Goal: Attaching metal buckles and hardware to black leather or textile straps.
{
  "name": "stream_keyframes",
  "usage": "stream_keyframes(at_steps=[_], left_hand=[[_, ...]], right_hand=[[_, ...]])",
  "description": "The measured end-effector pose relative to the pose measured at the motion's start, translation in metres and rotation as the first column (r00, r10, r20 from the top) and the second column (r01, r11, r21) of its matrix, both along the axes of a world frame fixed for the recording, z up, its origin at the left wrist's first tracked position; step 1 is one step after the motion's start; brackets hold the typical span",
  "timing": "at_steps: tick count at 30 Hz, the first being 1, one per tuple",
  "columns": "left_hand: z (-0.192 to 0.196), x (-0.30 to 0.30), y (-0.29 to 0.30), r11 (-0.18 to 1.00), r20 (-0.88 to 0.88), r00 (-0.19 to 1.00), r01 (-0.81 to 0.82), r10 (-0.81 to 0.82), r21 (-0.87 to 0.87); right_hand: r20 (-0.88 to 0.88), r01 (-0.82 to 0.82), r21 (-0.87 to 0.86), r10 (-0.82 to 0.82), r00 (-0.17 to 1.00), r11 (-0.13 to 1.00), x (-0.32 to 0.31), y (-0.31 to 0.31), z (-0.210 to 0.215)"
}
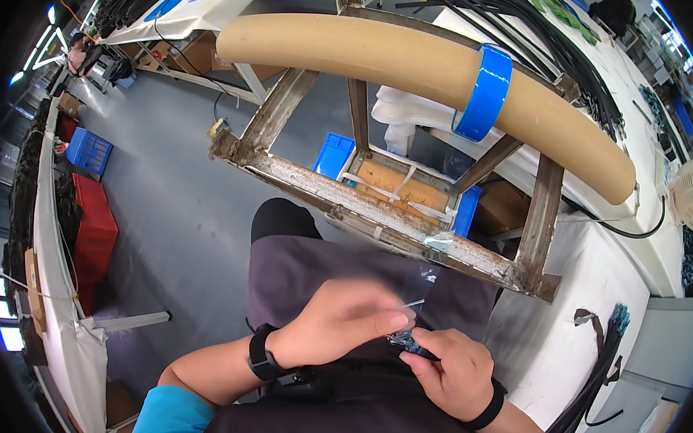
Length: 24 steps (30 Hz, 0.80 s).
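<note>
Small dark bundle [404, 341], bluish-black, sits pinched between both hands right over the person's lap, just below the rusty metal frame [378, 214]. Too small and blurred to tell what it is exactly. Left hand [340, 323] comes in from the lower left, fingers [392, 321] curled and clenched on the bundle's upper edge; a thin pale strand [414, 302] sticks out by the fingertips. Black watch [261, 354] on that wrist. Right hand [452, 374] comes from the lower right, thumb and forefinger closed on the bundle's lower side, a black band [487, 412] on its wrist. Hands are touching at the bundle.

Person is seated, dark trousers, dark apron, teal sleeves. Frame stands just in front of the knees, its near bar flaky and patched with clear tape [439, 240]. A thick tan cardboard tube [419, 70] lies across the frame's top, with a blue tape roll [485, 90] ringed around it toward the right. Under the frame, a blue crate [338, 152] with a brown box in it.

White desk [579, 310] at right, black straps [599, 375] hanging off its edge. Black cables [555, 47] piled on the far desk. Red crates [95, 233] and one blue crate stand at left on the grey floor.
</note>
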<state>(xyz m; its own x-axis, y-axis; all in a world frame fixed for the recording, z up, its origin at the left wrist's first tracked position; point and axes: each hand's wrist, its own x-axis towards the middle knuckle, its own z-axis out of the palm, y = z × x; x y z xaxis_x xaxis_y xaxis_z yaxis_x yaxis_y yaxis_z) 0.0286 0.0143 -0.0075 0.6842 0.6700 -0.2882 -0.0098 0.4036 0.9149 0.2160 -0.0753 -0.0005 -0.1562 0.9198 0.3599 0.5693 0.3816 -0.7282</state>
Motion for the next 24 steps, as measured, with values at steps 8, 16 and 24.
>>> stream_keyframes(at_steps=[8,16,24], left_hand=[[0.000,0.002,-0.005,0.997,0.060,0.998,0.007,-0.012,0.075],[0.000,-0.005,-0.008,0.998,0.007,0.998,-0.059,0.059,0.009],[-0.003,-0.005,-0.007,0.998,0.071,0.997,-0.030,0.035,-0.059]], right_hand=[[-0.126,0.027,-0.306,-0.068,0.990,0.952,0.011,0.010,0.017],[-0.299,-0.147,-0.668,-0.082,0.951,0.729,0.014,0.017,0.015],[-0.047,-0.009,0.032,0.010,0.999,0.999,0.002,0.006,0.002]])
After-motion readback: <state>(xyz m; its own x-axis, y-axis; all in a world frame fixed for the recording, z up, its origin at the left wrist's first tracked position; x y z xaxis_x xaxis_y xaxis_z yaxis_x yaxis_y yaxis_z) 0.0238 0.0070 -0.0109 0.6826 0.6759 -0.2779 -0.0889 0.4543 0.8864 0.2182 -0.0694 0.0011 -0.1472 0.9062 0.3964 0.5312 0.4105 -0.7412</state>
